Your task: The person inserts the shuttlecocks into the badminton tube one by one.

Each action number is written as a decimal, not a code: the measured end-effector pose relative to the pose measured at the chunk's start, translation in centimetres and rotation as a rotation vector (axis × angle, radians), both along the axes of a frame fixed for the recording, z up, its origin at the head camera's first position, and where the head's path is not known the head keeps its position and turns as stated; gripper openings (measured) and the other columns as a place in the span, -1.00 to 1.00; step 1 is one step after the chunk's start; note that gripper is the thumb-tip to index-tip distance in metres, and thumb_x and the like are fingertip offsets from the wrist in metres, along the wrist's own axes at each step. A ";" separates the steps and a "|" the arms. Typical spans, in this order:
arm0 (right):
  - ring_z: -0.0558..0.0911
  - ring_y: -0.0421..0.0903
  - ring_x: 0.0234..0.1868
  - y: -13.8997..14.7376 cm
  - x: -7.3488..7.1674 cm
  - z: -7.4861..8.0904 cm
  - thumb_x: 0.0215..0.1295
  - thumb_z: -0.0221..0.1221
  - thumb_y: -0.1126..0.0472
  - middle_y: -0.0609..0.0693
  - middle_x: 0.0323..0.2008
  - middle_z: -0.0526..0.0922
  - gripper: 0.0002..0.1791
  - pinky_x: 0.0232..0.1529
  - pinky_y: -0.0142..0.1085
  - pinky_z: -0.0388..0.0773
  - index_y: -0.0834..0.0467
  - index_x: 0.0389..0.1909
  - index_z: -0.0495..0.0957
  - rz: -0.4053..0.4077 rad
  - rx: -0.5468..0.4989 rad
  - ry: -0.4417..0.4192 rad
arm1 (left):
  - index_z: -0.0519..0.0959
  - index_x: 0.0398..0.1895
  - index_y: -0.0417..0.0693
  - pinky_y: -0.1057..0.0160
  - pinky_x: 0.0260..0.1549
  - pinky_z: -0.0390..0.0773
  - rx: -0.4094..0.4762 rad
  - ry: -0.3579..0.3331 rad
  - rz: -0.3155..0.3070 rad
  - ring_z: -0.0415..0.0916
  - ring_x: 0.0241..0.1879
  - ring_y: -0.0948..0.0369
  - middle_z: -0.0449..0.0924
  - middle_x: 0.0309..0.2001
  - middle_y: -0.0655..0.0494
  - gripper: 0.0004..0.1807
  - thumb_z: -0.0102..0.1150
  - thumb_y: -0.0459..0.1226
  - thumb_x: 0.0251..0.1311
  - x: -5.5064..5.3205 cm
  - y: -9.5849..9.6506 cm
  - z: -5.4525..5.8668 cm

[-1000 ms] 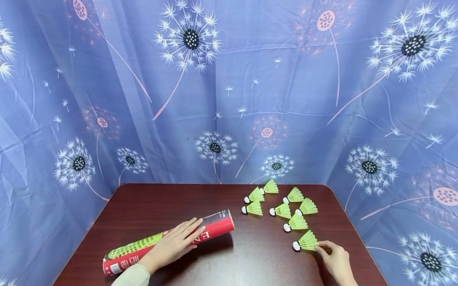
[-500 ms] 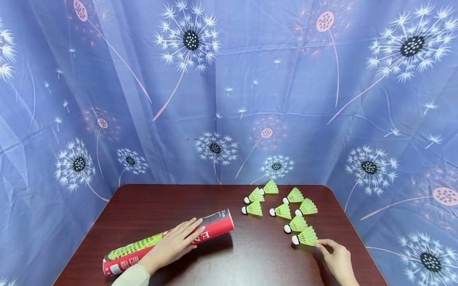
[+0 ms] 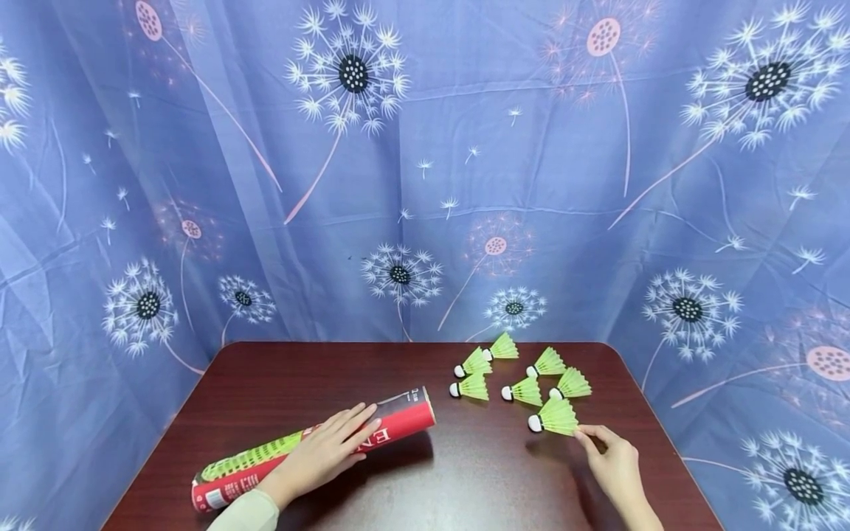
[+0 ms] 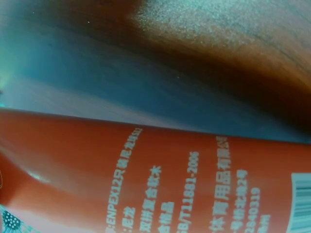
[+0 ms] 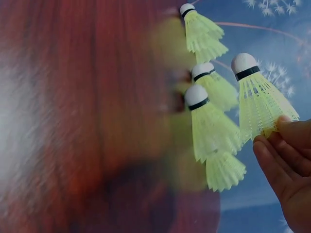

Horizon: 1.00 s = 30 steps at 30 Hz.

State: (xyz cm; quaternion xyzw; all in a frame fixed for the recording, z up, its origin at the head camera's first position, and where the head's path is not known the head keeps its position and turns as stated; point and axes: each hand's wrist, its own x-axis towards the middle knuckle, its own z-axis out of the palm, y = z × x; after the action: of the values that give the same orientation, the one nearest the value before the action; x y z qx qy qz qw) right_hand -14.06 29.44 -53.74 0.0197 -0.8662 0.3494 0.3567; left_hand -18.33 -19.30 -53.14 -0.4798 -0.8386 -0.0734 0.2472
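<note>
My right hand (image 3: 612, 463) pinches a yellow shuttlecock (image 3: 556, 417) by its skirt edge, the white cork pointing left. A shadow lies below it on the table. In the right wrist view, thumb and fingers grip the skirt of this shuttlecock (image 5: 257, 99). It overlaps the place of another shuttlecock, which is hidden in the head view. My left hand (image 3: 325, 446) rests across a red shuttlecock tube (image 3: 401, 420) lying slanted at the left, fingers stretched over its upper side. The left wrist view shows the red tube (image 4: 73, 160) with white print close up.
Several more yellow shuttlecocks lie at the back right of the brown table (image 3: 465, 472), among them a nearer one (image 3: 522, 391) and a far one (image 3: 502, 346). A blue dandelion-print curtain (image 3: 425, 184) hangs behind the table and along its sides.
My right hand has raised the pinched shuttlecock and carried it away from me and left, over where another shuttlecock showed separately before. The left hand and tube stay put.
</note>
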 end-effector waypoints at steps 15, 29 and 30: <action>0.52 -0.57 -0.44 -3.4 -2.7 1.5 -0.08 0.35 0.56 0.06 -0.49 0.71 -0.84 -0.45 -0.67 0.45 0.27 -0.49 0.69 0.119 -0.042 0.064 | 0.28 0.42 -0.05 0.04 0.16 0.39 0.005 0.013 -0.013 0.33 0.28 -0.05 0.24 0.40 -0.06 -0.37 -0.06 0.04 0.38 -0.2 0.2 0.0; 0.63 -0.32 -0.44 -7.4 -3.7 1.9 -0.05 0.35 0.55 0.08 -0.45 0.71 -0.85 -0.44 -0.61 0.52 0.28 -0.46 0.70 0.230 -0.067 0.069 | 0.27 0.42 -0.07 0.02 0.12 0.43 -0.003 0.039 -0.012 0.36 0.25 -0.06 0.26 0.38 -0.08 -0.35 0.01 0.02 0.35 0.0 0.2 0.3; 0.63 -0.32 -0.44 -7.6 -3.7 1.9 -0.04 0.34 0.55 0.09 -0.45 0.72 -0.86 -0.44 -0.61 0.51 0.29 -0.45 0.69 0.243 -0.075 0.065 | 0.28 0.41 -0.07 0.02 0.12 0.44 -0.001 0.039 -0.012 0.37 0.25 -0.06 0.26 0.38 -0.08 -0.36 0.01 0.03 0.36 0.0 0.2 0.3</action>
State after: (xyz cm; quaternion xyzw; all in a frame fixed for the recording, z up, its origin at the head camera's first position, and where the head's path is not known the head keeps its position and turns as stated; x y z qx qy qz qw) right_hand -17.80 21.79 -51.86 0.1224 -0.8318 0.4212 0.3402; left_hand -18.37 -19.12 -52.89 -0.4864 -0.8307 -0.0651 0.2628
